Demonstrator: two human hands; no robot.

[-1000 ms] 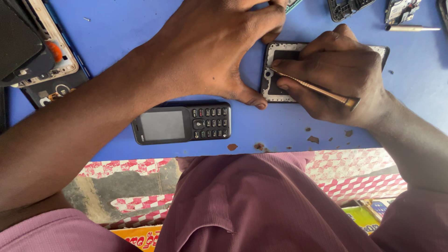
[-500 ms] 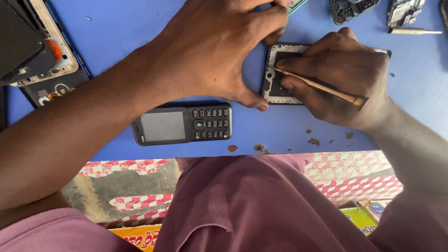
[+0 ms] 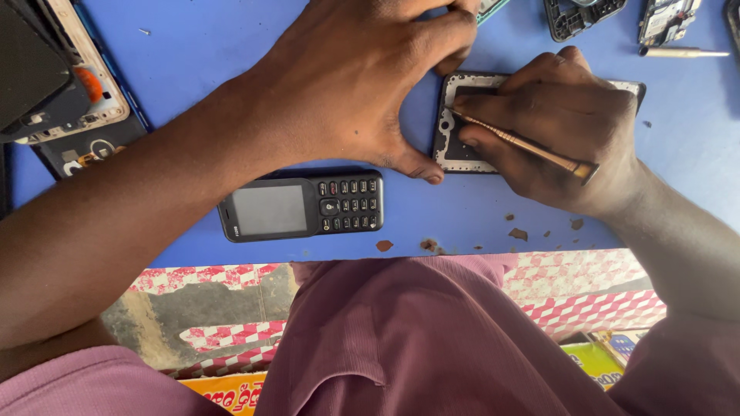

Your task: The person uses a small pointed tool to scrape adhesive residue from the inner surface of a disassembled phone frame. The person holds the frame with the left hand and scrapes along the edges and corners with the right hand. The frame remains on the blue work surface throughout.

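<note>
Hands (image 3: pixel 362 85) (image 3: pixel 563 131) bracing phone frame (image 3: pixel 451 146), gripping screwdriver (image 3: pixel 524 144)

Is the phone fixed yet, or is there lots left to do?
Not fixed yet. Done: the opened phone lies with its back cover off, insides showing. In hand: the left hand steadies it while the right hand works a slim screwdriver inside. Left: it is not closed up, and loose parts lie on the blue table.

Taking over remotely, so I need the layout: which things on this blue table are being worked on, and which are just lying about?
In use:
left hand bracing the opened phone
right hand holding the screwdriver

Lying about:
keypad phone
dismantled phone
spare tool
loose parts
</note>
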